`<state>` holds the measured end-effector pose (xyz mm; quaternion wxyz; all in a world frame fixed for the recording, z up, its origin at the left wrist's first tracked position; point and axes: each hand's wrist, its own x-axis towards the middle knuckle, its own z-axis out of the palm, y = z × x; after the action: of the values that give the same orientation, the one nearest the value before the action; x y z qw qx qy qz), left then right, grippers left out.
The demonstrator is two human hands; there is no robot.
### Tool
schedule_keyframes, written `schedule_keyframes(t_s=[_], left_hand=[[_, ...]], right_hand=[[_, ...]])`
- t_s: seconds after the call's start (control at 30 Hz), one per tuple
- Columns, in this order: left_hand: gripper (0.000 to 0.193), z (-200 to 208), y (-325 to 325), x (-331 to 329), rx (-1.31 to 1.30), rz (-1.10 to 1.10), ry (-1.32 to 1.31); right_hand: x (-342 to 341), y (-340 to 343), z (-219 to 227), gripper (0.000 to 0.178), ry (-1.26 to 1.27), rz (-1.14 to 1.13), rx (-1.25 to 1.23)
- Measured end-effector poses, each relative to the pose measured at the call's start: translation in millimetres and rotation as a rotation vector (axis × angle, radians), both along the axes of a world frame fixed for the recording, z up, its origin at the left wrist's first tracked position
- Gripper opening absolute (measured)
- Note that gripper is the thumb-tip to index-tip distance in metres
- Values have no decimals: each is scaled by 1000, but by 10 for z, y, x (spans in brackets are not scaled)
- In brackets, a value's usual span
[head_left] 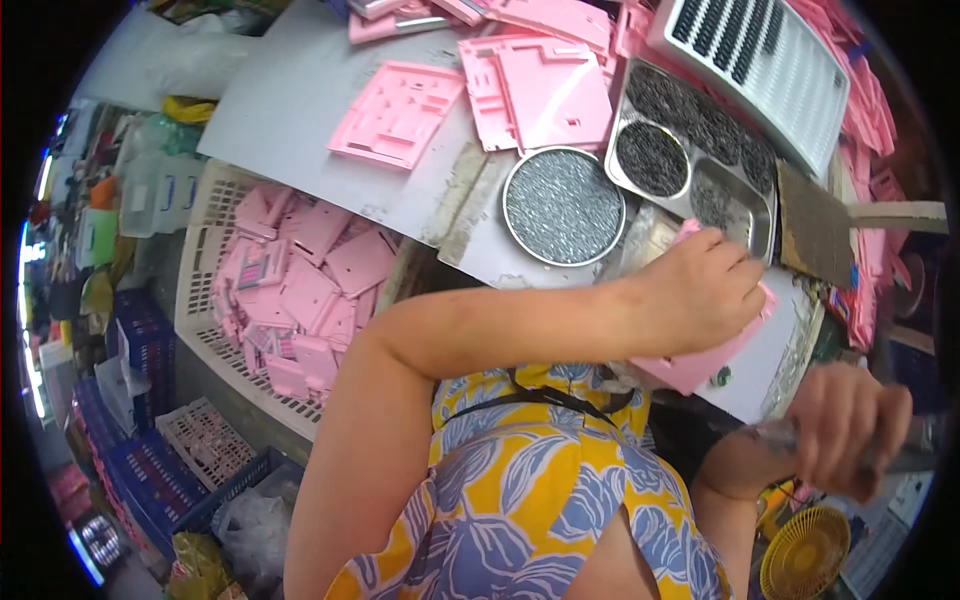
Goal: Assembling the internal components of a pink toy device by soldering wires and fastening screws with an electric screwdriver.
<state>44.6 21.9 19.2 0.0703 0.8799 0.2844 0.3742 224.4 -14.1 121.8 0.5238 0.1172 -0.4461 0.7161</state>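
Two hands busy here: left hand [700, 290] is clamped on a pink part [700, 365] at the counter [300, 100] edge, just below the round screw tin [563, 206]. Right hand [845, 425] is curled tight around a tool [900, 460], too blurry to identify. Pink parts fill the basket [200, 290] at left.

My left hand [700, 290] is hemmed in: round screw dish [563, 206] and steel tray [690, 150] just ahead, pink panels [470, 90] crowding the counter [290, 100] beyond. Bare counter lies far left, behind the basket [210, 260].
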Motion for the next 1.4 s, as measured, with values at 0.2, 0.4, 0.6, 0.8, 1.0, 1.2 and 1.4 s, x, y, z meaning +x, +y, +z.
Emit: schedule_keyframes(t_s=[0.2,0.4,0.6,0.8,1.0,1.2,1.4], left_hand=[[40,678,-792,-2317,-599,548,225],[33,646,-1191,-3126,-501,1046,385],[44,36,1137,-2749,-945,719,-744],[27,-751,2728,-3114,-1211,676,-1237],[27,475,1854,-2387,-119,614,-388],[16,632,-84,-1166,41,277,375],[17,89,-614,-687,-231,-241,498]], right_hand=[[410,-36,20,25,-144,-89,84],[304,-73,-240,43,-303,-482,-10],[115,109,-332,76,-537,-654,-174],[157,193,-386,87,-892,-1164,130],[480,-23,-789,64,-819,-890,47],[-292,157,-997,79,-308,-31,-767],[96,-326,-1250,39,-835,-291,-770]])
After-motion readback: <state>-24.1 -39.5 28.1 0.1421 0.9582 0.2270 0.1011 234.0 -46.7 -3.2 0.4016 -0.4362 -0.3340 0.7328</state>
